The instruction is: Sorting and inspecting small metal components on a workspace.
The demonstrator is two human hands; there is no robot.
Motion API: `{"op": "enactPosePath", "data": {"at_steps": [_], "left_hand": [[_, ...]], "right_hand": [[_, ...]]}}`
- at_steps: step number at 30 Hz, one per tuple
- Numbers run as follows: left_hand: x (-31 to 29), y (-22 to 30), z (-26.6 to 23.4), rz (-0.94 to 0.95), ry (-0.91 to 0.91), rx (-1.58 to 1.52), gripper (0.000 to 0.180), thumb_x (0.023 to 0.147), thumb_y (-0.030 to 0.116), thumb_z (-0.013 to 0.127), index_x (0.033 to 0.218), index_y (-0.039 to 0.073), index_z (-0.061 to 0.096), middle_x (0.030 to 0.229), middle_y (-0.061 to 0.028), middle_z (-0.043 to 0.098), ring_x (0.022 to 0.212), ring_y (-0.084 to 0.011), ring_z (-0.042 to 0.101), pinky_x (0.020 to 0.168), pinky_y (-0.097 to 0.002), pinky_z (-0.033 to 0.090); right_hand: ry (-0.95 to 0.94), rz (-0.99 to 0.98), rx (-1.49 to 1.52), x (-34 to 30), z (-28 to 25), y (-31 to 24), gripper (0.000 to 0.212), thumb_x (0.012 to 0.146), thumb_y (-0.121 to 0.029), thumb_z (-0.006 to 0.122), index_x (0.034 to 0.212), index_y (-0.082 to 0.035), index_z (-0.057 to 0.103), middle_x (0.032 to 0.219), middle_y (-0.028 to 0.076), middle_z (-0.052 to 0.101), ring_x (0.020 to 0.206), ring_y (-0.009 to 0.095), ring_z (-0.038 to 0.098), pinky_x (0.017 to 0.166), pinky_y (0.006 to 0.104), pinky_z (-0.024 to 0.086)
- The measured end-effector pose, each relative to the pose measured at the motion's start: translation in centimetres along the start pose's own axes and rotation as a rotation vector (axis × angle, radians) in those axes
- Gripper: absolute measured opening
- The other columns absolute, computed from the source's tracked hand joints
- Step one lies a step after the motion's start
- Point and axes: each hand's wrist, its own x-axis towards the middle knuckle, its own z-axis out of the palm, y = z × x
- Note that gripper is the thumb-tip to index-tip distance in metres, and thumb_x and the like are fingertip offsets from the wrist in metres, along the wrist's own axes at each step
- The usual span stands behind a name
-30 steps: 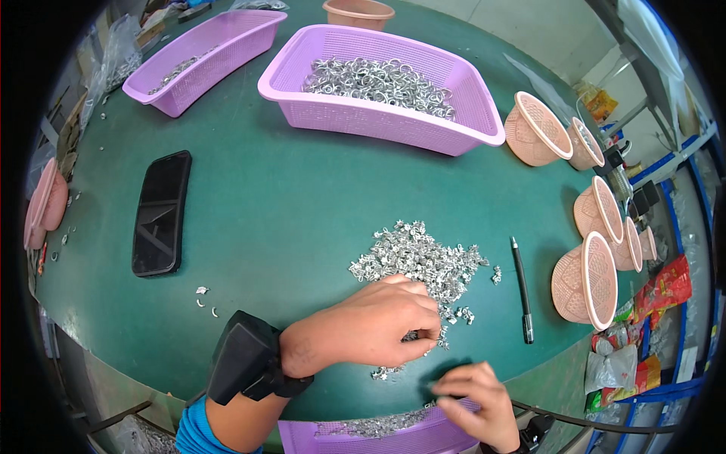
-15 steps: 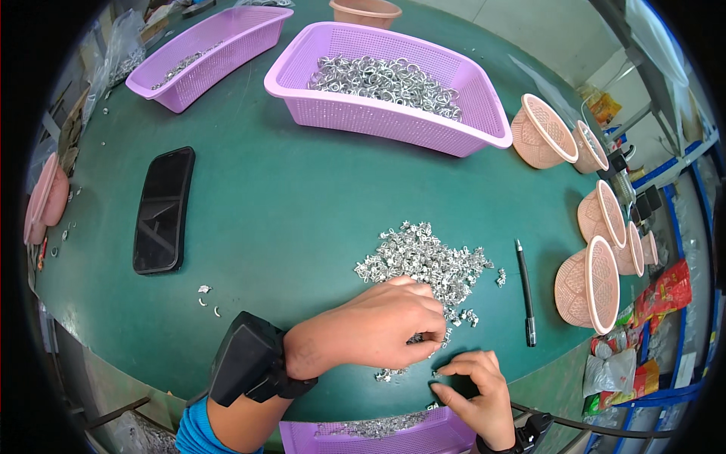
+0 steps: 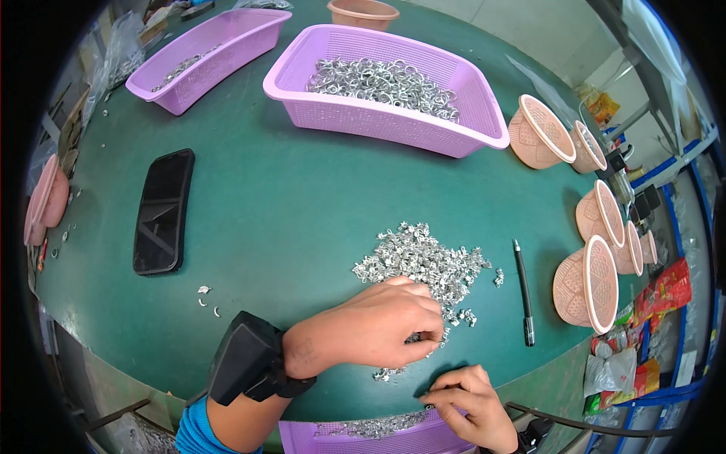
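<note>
A heap of small silvery metal pieces [image 3: 423, 261] lies on the green table. My left hand [image 3: 378, 321] rests at its near edge, thumb and fingers curled inward. Pieces show in the gap by the thumb, but what the fingertips grip is hidden. Lower and to the right is my right hand [image 3: 469, 405], its thumb and forefinger closed on a small metal piece [image 3: 429, 407]. That hand hovers over the table's near edge, by a purple basket [image 3: 302, 437] with more metal pieces inside. A few pieces lie just below my left hand.
A big purple basket [image 3: 378, 125] of metal rings stands at the back, with a second purple basket [image 3: 185, 98] to its left. A black phone [image 3: 163, 212] lies at left. On the right are a pen [image 3: 523, 295] and several peach baskets [image 3: 571, 291].
My right hand's thumb and forefinger, apart before, have come together, and the hand has turned and dipped toward the near basket. My left hand is almost still.
</note>
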Motion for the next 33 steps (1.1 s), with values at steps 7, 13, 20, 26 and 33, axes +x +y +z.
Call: {"op": "enactPosePath", "data": {"at_steps": [7,13,20,26,33], "left_hand": [[0.0,-0.1,0.0,-0.01,-0.003,-0.003,0.009,0.076,0.017,0.061,0.072,0.009,0.06,0.076,-0.0003,0.058,0.081,-0.019,0.052,0.077,-0.0315,0.035],[0.0,0.1,0.0,-0.008,-0.004,-0.005,0.008,0.075,0.017,0.061,0.072,0.009,0.06,0.075,-0.0005,0.057,0.081,-0.0196,0.052,0.077,-0.032,0.036],[0.0,0.0,0.0,-0.004,-0.003,-0.006,0.008,0.075,0.016,0.061,0.072,0.009,0.06,0.075,-0.0003,0.057,0.081,-0.019,0.052,0.076,-0.0313,0.036],[0.0,0.0,0.0,-0.019,-0.013,-0.001,0.008,0.075,0.017,0.061,0.073,0.009,0.06,0.075,-0.0003,0.058,0.081,-0.0187,0.052,0.075,-0.031,0.036],[0.1,0.0,0.0,0.004,-0.002,0.015,0.009,0.076,0.017,0.061,0.073,0.009,0.06,0.076,-0.0007,0.058,0.081,-0.0187,0.052,0.075,-0.0313,0.036]], "right_hand": [[0.271,0.095,-0.041,2.1,1.9,0.9,0.018,0.067,-0.004,0.07,0.083,-0.006,0.062,0.083,0.006,0.057,0.076,0.023,0.051,0.067,0.0312,0.04],[0.206,0.079,-0.051,1.5,1.6,1.2,0.021,0.065,-0.003,0.071,0.084,-0.005,0.064,0.079,0.005,0.057,0.074,0.02,0.05,0.066,0.0289,0.039],[0.195,0.117,-0.065,1.1,1.3,1.2,0.02,0.065,-0.003,0.071,0.084,-0.005,0.065,0.079,0.004,0.056,0.074,0.02,0.049,0.067,0.0282,0.039],[0.084,0.127,-0.081,1.0,0.7,0.2,0.019,0.068,-0.003,0.069,0.087,-0.006,0.066,0.081,0.004,0.056,0.076,0.019,0.049,0.069,0.0277,0.039],[0.28,0.282,-0.005,1.8,0.2,0.9,0.016,0.071,-0.005,0.068,0.086,-0.004,0.063,0.081,0.007,0.059,0.073,0.022,0.052,0.069,0.0298,0.041]]}}
